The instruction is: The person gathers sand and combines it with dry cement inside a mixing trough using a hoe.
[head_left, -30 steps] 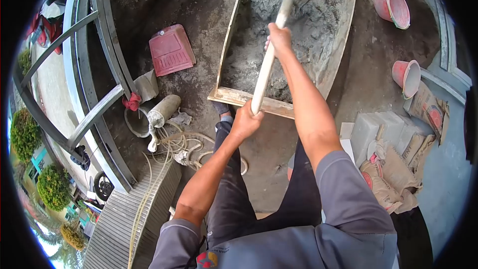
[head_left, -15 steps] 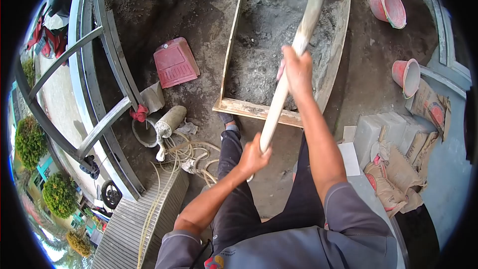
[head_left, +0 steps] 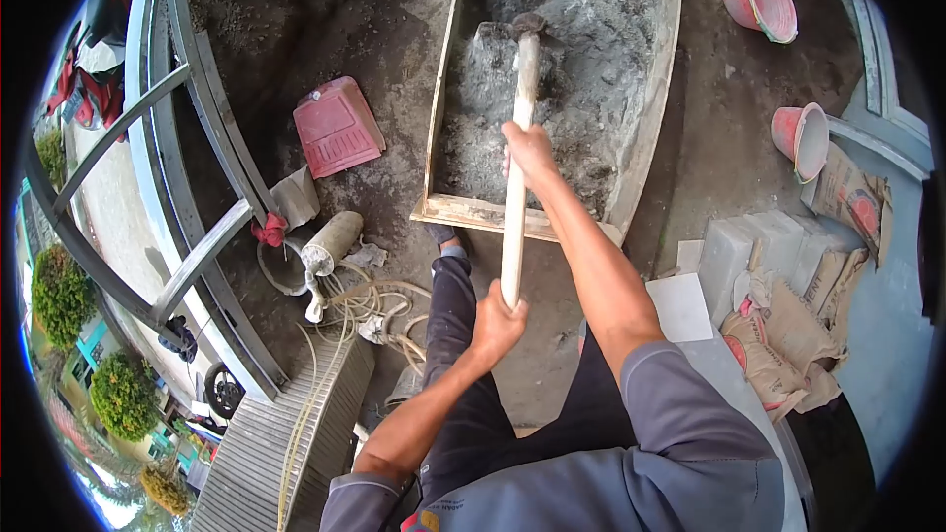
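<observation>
Both of my hands are wrapped round the long pale wooden handle of a hoe [head_left: 515,207]. My left hand [head_left: 498,323] grips the handle's lower end, close to my body. Farther up the handle, below the head, my right hand [head_left: 532,154] is closed. The hoe's head rests in grey mortar [head_left: 581,79], and its blade is partly hidden there. The mortar lies in a long wooden mixing trough [head_left: 512,219] in front of my feet. A darker hollow shows in the mortar just beyond the hoe's head.
Red buckets [head_left: 769,2] lie tipped on the right. Below them are grey blocks [head_left: 741,261] and paper cement sacks [head_left: 764,355]. To the left are a pink plastic piece [head_left: 338,126], a coiled hose [head_left: 370,303], a metal frame [head_left: 202,256] and a ribbed bench [head_left: 266,433].
The hoe's head has come down and toward me into the mortar, shifting left in view. Both hands keep their grip, and the handle now stands more upright in the picture.
</observation>
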`<action>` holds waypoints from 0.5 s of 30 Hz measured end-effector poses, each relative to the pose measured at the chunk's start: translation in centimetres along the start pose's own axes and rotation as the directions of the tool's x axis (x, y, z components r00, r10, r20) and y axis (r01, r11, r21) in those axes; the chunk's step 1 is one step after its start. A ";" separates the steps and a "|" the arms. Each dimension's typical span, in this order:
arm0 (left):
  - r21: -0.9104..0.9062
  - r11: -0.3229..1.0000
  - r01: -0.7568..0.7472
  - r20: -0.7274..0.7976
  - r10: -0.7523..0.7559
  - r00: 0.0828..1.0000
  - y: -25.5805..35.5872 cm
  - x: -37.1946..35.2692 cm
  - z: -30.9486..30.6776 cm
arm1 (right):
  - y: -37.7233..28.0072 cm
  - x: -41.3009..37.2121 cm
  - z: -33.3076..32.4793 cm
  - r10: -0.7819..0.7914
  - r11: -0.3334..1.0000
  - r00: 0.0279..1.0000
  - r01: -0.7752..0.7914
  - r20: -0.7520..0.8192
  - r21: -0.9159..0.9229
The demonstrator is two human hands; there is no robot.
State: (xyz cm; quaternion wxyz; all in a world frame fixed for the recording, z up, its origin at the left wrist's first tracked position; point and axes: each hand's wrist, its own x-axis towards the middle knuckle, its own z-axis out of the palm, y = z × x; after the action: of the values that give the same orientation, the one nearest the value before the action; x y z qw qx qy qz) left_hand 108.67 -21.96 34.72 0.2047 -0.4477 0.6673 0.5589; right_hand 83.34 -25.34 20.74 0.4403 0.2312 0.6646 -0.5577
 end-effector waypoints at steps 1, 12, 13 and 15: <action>0.021 0.998 -0.066 -0.013 0.067 0.998 -0.7 -2.3 0.8 | 0.3 -2.2 -1.2 0.007 1.000 1.000 -0.007 0.011 -0.007; -0.039 0.952 -0.303 0.131 0.305 0.943 7.1 9.3 8.0 | -15.5 -0.7 -11.5 -0.385 0.921 0.884 0.384 -0.265 -0.058; -0.041 0.961 -0.272 0.150 0.275 0.950 8.4 10.8 8.3 | -15.0 1.9 -11.9 -0.345 0.938 0.901 0.340 -0.262 -0.067; -0.013 0.973 -0.231 0.146 0.230 0.962 6.5 12.6 9.9 | -11.4 7.6 -13.2 -0.235 0.972 0.936 0.227 -0.262 -0.061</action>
State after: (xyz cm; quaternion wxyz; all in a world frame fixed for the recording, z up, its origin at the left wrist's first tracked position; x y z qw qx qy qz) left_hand 94.62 -17.60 25.75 0.1875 -0.3244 0.6993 0.6088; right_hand 66.12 -17.34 20.33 0.2813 0.2181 0.7487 -0.5592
